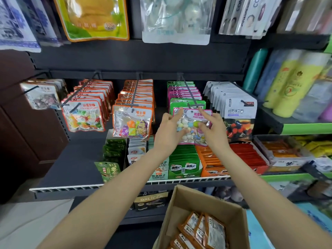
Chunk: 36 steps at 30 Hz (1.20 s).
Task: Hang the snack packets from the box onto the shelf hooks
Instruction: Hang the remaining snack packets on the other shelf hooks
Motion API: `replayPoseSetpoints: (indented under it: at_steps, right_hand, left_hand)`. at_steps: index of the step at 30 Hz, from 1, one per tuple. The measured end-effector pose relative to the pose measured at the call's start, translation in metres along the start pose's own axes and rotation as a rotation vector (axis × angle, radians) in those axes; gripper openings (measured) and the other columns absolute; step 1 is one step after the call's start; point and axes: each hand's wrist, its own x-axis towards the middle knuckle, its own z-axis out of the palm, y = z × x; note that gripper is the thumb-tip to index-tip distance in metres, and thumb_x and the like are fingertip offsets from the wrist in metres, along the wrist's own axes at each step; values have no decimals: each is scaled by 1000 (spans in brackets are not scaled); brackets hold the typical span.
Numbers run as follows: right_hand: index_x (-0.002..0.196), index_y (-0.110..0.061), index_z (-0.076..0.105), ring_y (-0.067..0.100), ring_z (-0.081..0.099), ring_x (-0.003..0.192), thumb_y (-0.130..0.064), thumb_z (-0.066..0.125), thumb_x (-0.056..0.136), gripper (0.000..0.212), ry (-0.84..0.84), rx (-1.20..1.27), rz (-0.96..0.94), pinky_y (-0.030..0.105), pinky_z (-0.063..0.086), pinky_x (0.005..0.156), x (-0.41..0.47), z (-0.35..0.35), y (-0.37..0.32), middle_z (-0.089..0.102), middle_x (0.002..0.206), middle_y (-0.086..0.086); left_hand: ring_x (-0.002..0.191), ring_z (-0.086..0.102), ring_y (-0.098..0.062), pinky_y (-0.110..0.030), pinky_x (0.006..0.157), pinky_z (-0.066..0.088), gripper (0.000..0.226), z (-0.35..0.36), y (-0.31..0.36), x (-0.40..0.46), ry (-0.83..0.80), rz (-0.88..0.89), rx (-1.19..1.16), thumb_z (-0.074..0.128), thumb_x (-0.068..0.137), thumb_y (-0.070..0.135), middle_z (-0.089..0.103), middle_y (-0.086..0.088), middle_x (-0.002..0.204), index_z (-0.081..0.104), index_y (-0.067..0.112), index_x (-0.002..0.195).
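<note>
1. Pink-edged clear plastic forms the candy packet (192, 125) that is held up between both hands, its hang hole just below the tip of the shelf hook (193, 97); whether the hole is already on the hook cannot be told
2. The packet's left edge is pinched by the left hand (168, 130), with fingers curled round its upper corner and side; the right edge is gripped by the right hand (212, 129), thumb and fingers closed on the film
3. Directly behind the grip, green and pink packets already hang in a row on the same hook; to the left of the grip an orange-bordered sweets packet (132, 123) fronts the next hook, and to the right a grey-white berry candy packet (239, 117) fronts another
4. Below the grip and towards the person, the cardboard box (203, 200) sits open, with orange packets (203, 229) stacked on edge inside, so more stock is judged to remain
5. The packet is judged to be light, with thin, glossy film that is likely slippery and floppy; the loose round sweets inside will shift and drag the bottom down
6. The best hold is judged to be at the two upper corners, close to the stiffer sealed header, so that the hole is kept taut and level while it is threaded
7. A squeeze on the belly should be avoided, since the sweets may be crushed and the header may fold away from the hook
</note>
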Motion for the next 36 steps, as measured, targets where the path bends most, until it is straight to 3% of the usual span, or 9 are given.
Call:
replayPoseSetpoints:
  at_steps: [4, 7, 11, 17, 22, 26, 30, 33, 36]
  right_hand:
    - [135, -23, 48, -5, 44, 67, -5, 56, 91, 48, -24, -43, -23, -3, 35, 64, 9, -2, 2, 39, 108, -1]
    - [138, -18, 45, 10, 44, 105, -8, 62, 88, 53, -65, -145, -29, -6, 26, 78, 17, 1, 4, 35, 129, 5]
    - [138, -17, 44, 22, 19, 138, -13, 70, 82, 62, -85, -404, -119, 16, 18, 105, 26, 14, 12, 20, 148, 7]
    - [140, -16, 38, 27, 25, 138, -13, 70, 81, 68, -44, -599, -149, 38, 43, 104, 44, 26, 15, 19, 151, 11]
    - [141, -18, 36, 29, 30, 137, -17, 73, 80, 72, -17, -633, -144, 40, 43, 103, 42, 21, 12, 19, 152, 13]
    - [140, -19, 39, 26, 22, 141, -16, 71, 81, 67, -8, -561, -150, 39, 36, 108, 27, 14, 10, 17, 154, 10]
    - [141, -22, 39, 21, 20, 141, -15, 66, 86, 62, 25, -460, -167, 28, 24, 109, -4, 4, 7, 20, 152, 8]
    - [136, -20, 46, 17, 37, 128, -16, 61, 89, 49, -23, -373, -121, 18, 29, 96, -40, -4, 13, 41, 135, 5]
    - [125, -16, 57, 19, 54, 112, -13, 56, 91, 35, -208, -355, 11, 28, 44, 93, -82, -6, 37, 57, 119, 4]
  left_hand:
    - [84, 48, -14, -30, 82, 48, 72, 4, -2, 5, 15, -10, 31, 66, 87, 25, 40, -5, 111, 26, 28, 147]
    - [85, 50, -18, -33, 79, 51, 73, 7, -4, 14, 14, -30, 83, 65, 88, 23, 39, -7, 115, 24, 28, 148]
    - [111, 42, -25, -31, 71, 52, 80, 17, -5, 28, 49, -44, 311, 67, 85, 14, 32, -10, 130, 21, 30, 148]
    - [124, 35, -29, -33, 78, 49, 94, 31, -11, 38, 48, -101, 443, 65, 84, 9, 22, -12, 143, 2, 34, 150]
    - [127, 35, -29, -34, 85, 47, 90, 32, -8, 33, 115, -63, 458, 67, 83, 14, 15, -13, 149, 8, 29, 149]
    - [133, 32, -32, -41, 99, 40, 80, 26, -4, 16, 173, 5, 460, 71, 81, 20, 16, -14, 154, 25, 27, 146]
    - [118, 51, -35, -43, 83, 50, 70, 26, -5, -10, 308, 149, 435, 83, 64, 12, 47, -18, 135, 53, 18, 126]
    - [105, 56, -30, -40, 77, 50, 48, 30, -11, -38, 219, 207, 381, 75, 74, 13, 54, -12, 121, 56, 14, 118]
    - [97, 56, -21, -38, 75, 50, 31, 42, -21, -74, -57, 152, 196, 58, 90, 16, 58, -6, 108, 53, 13, 120]
